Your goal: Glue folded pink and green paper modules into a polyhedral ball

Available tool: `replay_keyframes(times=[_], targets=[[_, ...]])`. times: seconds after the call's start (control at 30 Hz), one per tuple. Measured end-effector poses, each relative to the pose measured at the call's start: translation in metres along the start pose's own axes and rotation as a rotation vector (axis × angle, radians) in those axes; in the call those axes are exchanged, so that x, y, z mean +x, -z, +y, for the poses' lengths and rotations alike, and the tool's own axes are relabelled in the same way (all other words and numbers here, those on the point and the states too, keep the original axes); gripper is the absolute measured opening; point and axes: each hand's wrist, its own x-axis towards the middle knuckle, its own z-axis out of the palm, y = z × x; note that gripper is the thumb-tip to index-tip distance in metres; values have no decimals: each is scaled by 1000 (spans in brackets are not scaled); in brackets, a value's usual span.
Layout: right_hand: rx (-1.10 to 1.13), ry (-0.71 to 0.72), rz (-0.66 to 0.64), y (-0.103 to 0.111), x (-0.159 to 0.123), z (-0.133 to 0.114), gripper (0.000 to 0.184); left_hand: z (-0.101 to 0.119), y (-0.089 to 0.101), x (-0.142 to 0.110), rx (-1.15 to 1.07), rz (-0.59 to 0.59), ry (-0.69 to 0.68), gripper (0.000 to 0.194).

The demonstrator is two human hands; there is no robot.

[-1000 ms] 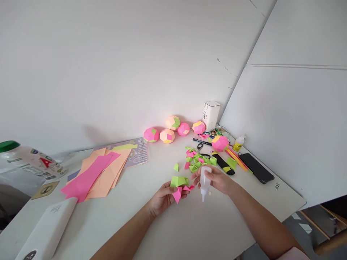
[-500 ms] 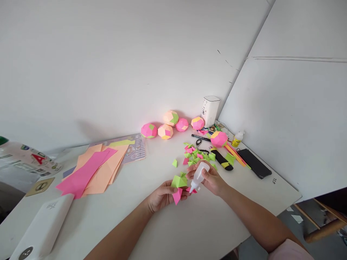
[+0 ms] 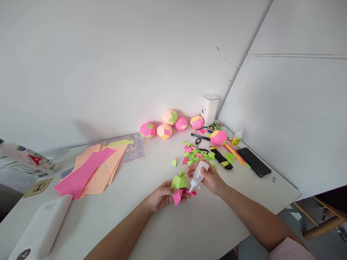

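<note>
The right hand (image 3: 210, 179) is wrapped around a small white glue bottle (image 3: 198, 174), tilted with its nozzle pointing down-left at the folded paper piece (image 3: 179, 186), a green and pink assembly pinched in the fingers of the left hand (image 3: 159, 197) just above the white table (image 3: 195, 231). The nozzle tip sits at the piece's pink flap; whether it touches cannot be told. On the far left lies a clear container (image 3: 25, 162) with a label bearing a large red "A"; its smaller print is too blurred to read. A white box (image 3: 40, 227) at the near left edge carries faint grey writing, unreadable. Orange and pink paper sheets (image 3: 92, 171) spread left of centre, partly over a printed purple sheet (image 3: 134, 146). 5 paper balls (image 3: 164, 130) stand against the wall, a 6th (image 3: 218, 138) further right. A black phone (image 3: 255, 162) lies near marks reading roughly "110" on the table. Loose green and pink folded bits (image 3: 196, 154) are scattered beyond the hands
</note>
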Motion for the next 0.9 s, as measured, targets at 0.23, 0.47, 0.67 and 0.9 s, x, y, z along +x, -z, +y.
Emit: replay_keyframes(times=[0.23,0.47,0.67,0.9], targets=[[-15,16,25,-1,0,2,22,1,-4,0,19,9,1,28],[-10,8,27,0,-1,1,22,1,-4,0,26,16,12,29],[-25,-10,49,0,-1,2,23,1,-3,0,35,26,9,28],[-40,-13,50,-1,-1,1,24,2,-5,-1,57,9,-2,27]])
